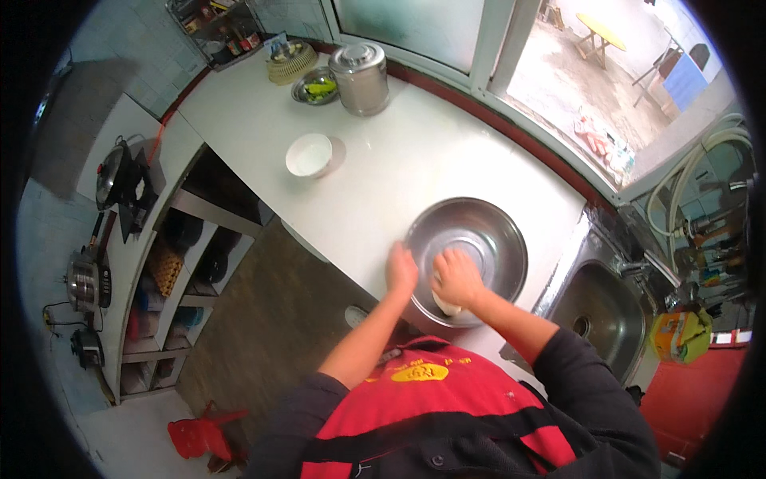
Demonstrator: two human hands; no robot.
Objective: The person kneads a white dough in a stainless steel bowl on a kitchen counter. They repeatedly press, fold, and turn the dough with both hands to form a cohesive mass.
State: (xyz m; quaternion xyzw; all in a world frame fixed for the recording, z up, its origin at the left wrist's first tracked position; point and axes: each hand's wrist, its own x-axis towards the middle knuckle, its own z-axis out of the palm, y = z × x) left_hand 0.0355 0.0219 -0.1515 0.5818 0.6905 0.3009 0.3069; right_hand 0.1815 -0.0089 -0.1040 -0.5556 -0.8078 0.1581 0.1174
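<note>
A wide stainless steel bowl [505,239] stands on the white countertop [383,179] close to my body. Inside it, near the lower left wall, lies a lump of pale dough [446,305]. My right hand [458,278] presses down on the dough with curled fingers and hides much of it. My left hand [402,269], slightly blurred, is at the bowl's left rim, fingers close together, with nothing seen in it. Farther off on the counter sits a white bowl [309,155].
A lidded steel canister [360,81], a metal bowl of green vegetables [317,87] and a beige basket [292,63] stand at the back. To the right is a sink [604,317] with a faucet [661,269]. A red stool [200,437] is on the floor at lower left.
</note>
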